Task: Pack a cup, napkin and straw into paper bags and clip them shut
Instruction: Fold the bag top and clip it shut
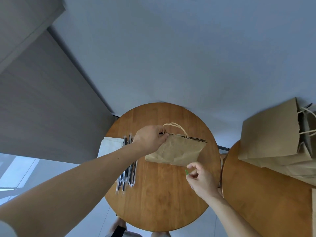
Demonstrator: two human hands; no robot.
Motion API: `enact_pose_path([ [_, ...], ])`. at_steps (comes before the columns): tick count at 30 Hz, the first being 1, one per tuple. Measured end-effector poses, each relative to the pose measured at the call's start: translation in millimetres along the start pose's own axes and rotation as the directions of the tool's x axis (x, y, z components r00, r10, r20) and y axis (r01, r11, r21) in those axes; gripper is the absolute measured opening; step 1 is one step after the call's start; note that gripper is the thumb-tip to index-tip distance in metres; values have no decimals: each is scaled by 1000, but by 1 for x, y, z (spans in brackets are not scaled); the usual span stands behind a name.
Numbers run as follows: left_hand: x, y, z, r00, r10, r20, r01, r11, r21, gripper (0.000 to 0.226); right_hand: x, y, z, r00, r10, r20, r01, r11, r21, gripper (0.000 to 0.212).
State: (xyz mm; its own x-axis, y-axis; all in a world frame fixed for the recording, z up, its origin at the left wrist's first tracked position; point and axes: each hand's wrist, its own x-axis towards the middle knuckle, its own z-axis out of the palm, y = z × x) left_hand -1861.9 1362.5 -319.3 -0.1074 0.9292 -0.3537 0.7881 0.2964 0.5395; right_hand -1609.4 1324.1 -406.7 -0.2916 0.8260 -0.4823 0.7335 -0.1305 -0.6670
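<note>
A brown paper bag [177, 151] with twine handles stands on the round wooden table [162, 202]. My left hand [150, 139] pinches the left end of the bag's top edge, holding the mouth flat. Near the bag's lower right corner, my right hand [200, 180] holds a small green clip [186, 172] between thumb and fingers, apart from the bag. Left of the bag, partly under my left forearm, lie several wrapped black straws [127, 177] and a stack of white napkins [109, 147]. No cup is visible.
A second wooden table [266, 202] at the right carries a pile of brown paper bags [277, 139], some lying flat. A grey wall and a pale floor surround the tables. My feet show below the near table edge.
</note>
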Motion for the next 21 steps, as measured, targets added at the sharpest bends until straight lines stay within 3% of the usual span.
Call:
enact_pose_path([
  [5, 3, 1, -2, 1000, 12, 13, -13, 1000, 11, 20, 0, -63, -11, 979, -201, -41, 205, 968, 143, 26],
  [10, 4, 3, -3, 999, 31, 18, -32, 999, 18, 22, 5, -111, -26, 932, -282, -228, 301, 952, 55, 18],
  [14, 5, 4, -3, 999, 51, 17, -52, 998, 47, 20, 15, -132, -33, 910, -327, -256, 270, 934, -234, 3],
  [21, 6, 3, -3, 996, 86, 39, -89, 993, 80, 26, 36, -153, -38, 907, -394, -152, 221, 750, -623, 20],
])
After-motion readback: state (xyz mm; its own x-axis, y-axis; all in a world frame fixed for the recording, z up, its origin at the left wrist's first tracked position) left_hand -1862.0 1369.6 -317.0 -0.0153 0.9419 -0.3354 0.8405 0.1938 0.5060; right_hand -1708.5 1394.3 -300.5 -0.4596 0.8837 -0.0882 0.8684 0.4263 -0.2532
